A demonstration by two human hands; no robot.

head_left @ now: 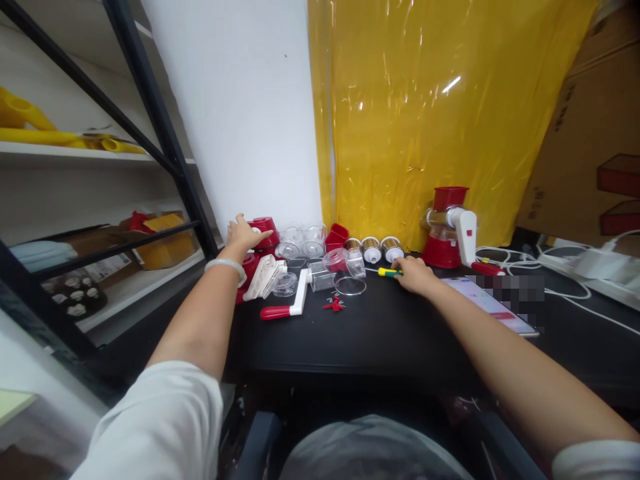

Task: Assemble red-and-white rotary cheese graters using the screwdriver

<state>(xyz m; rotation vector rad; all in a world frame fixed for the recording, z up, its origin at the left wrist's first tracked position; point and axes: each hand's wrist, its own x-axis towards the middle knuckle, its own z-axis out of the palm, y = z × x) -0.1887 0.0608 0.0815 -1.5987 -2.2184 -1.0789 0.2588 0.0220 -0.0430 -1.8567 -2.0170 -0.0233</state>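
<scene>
I am holding both arms [200,327] forward, left hand [244,236] showing spread fingers [239,221], right hand [414,272] showing bent fingers.

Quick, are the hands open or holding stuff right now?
Left hand: open, fingers spread at the red part.
Right hand: touching the yellow-and-green handle; whether it's closed can't be told.

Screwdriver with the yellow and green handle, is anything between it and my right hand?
Nothing visible: your right hand is at the handle end of the screwdriver, seemingly touching it.
</scene>
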